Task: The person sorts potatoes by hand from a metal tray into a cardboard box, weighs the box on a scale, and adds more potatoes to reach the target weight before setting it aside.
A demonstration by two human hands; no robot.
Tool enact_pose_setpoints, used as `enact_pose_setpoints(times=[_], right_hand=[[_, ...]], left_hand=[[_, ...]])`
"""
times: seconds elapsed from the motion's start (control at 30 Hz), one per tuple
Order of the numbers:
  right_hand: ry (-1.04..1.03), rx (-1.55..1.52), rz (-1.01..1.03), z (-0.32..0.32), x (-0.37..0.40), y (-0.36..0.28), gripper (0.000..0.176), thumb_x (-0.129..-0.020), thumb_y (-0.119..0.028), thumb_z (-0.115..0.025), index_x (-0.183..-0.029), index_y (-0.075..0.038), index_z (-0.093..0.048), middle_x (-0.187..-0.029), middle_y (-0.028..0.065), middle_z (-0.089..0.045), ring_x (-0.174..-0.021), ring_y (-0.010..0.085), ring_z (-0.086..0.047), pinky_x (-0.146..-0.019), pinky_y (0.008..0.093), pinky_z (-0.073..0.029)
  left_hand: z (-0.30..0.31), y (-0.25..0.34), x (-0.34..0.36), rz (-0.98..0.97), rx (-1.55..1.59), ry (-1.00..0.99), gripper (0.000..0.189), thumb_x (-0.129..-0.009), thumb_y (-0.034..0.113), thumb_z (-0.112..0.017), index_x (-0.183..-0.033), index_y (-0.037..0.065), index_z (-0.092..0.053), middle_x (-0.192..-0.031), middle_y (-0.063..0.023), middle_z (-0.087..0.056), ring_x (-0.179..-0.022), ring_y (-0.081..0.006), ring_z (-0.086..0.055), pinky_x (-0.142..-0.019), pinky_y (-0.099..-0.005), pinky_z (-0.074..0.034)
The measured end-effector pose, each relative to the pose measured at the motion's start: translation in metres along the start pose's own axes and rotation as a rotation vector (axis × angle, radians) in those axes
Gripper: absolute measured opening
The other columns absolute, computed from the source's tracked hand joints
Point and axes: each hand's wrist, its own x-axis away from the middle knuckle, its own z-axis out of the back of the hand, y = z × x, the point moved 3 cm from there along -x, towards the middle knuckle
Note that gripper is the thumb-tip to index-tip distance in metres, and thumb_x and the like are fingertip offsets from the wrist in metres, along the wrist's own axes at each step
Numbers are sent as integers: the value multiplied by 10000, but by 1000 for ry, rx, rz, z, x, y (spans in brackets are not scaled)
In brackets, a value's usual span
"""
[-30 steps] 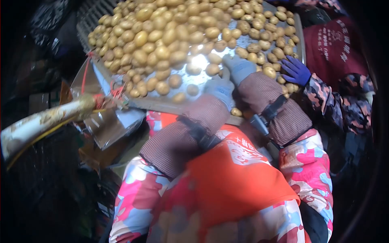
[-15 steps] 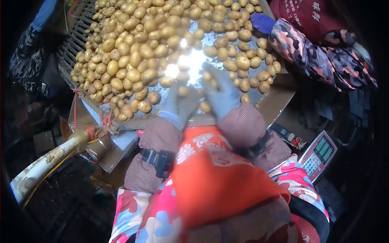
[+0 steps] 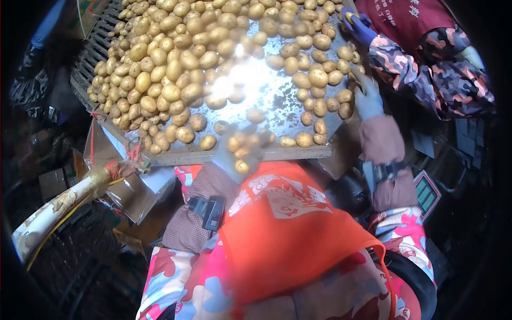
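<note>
At the near edge of the sorting table, my left hand (image 3: 230, 164), in a pale glove, cradles several small potatoes (image 3: 241, 151); motion blurs its fingers. My gloved right hand (image 3: 368, 97) reaches over the table's right rim, fingers stretched out beside the potatoes (image 3: 345, 96) lying there. I see nothing held in it. A big heap of yellow potatoes (image 3: 172, 69) covers the left and back of the table, and looser ones lie on the right. Glare washes out part of the bare metal surface (image 3: 269, 101).
A co-worker's purple-gloved hand (image 3: 361, 28) holds a potato at the far right edge. Another person's sleeve (image 3: 47, 24) shows far left. A worn pole (image 3: 61, 213) and cardboard boxes (image 3: 138, 197) stand left; a scale (image 3: 426, 193) is at right.
My right hand has moved from the middle of the table to its right edge. My left hand has drawn back slightly, palm up with small potatoes. The co-worker's hand now shows a potato.
</note>
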Motion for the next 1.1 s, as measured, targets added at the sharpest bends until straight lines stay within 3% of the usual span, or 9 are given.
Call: enact_pose_setpoints(times=[0.13, 0.23, 0.47, 0.53, 0.73, 0.87, 0.93, 1.0, 1.1], right_hand=[[-149, 988, 386, -26, -70, -1, 625, -883, -17, -545, -1449, -279, -500, -1386, 175, -549, -1224, 374, -588, -1050, 444, -470], [-143, 1051, 272, -38, -99, 3, 580, -929, -67, -477, -1460, -299, -462, -1343, 192, -546, -1155, 382, -612, -993, 462, -497], [-231, 80, 117, -29, -48, -22, 579, -809, -187, -825, -1353, -203, -629, -1171, 110, -690, -1056, 177, -636, -900, 328, -524], [-184, 117, 194, -30, -26, -25, 603, -805, -176, -832, -1368, -173, -616, -1164, 96, -689, -1040, 163, -633, -895, 319, -523], [-167, 141, 414, -39, -3, -11, 626, -829, -174, -827, -1400, -99, -582, -1136, 72, -687, -1001, 138, -631, -879, 301, -525], [12, -301, 73, -37, 44, -33, 407, -927, -149, -723, -1321, -90, -640, -1106, 97, -699, -1009, 179, -655, -876, 338, -537], [77, 141, 307, -55, 56, 22, 337, -937, -138, -705, -1268, -82, -669, -1110, 107, -706, -1012, 202, -665, -871, 356, -540], [-338, 324, 578, -83, 95, 2, 273, -932, -142, -711, -1197, -80, -694, -1090, 122, -713, -1022, 215, -676, -880, 356, -534], [-302, 194, 316, -94, 32, 9, 291, -951, -278, -684, -1164, -80, -690, -1028, 137, -694, -951, 207, -662, -838, 330, -523]], left_hand=[[-7, -3, 11, -52, -109, 153, 542, -995, 530, -540, -1264, 61, -554, -1168, -190, -591, -604, -117, -537, -407, -165, -431], [11, 9, 14, -45, -142, 97, 560, -978, 546, -565, -1258, 61, -557, -1202, -202, -601, -617, -109, -563, -410, -160, -432], [19, 26, 22, -40, -28, -78, 444, -973, 500, -583, -1167, 101, -561, -1085, -139, -603, -571, -73, -499, -387, -162, -391], [1, 23, 27, -16, 14, 12, 327, -994, 467, -537, -984, 142, -574, -929, -50, -557, -532, -65, -426, -375, -160, -341], [-13, 10, 27, -103, -103, 154, 351, -978, 481, -577, -1064, 141, -599, -1023, -89, -611, -541, -84, -451, -383, -173, -349], [9, 18, 24, -42, -5, -24, 412, -970, 492, -594, -1175, 135, -590, -1100, -133, -629, -584, -117, -503, -396, -176, -384], [25, 26, 22, -32, -16, -208, 529, -962, 527, -593, -1295, 119, -551, -1196, -193, -630, -634, -139, -579, -397, -173, -434], [19, 25, 33, -121, 8, -68, 503, -967, 518, -584, -1275, 121, -558, -1164, -169, -636, -629, -127, -573, -407, -177, -442], [14, 22, 57, -260, 0, 111, 399, -978, 479, -588, -1183, 137, -594, -1029, -102, -607, -639, -125, -508, -421, -188, -405]])
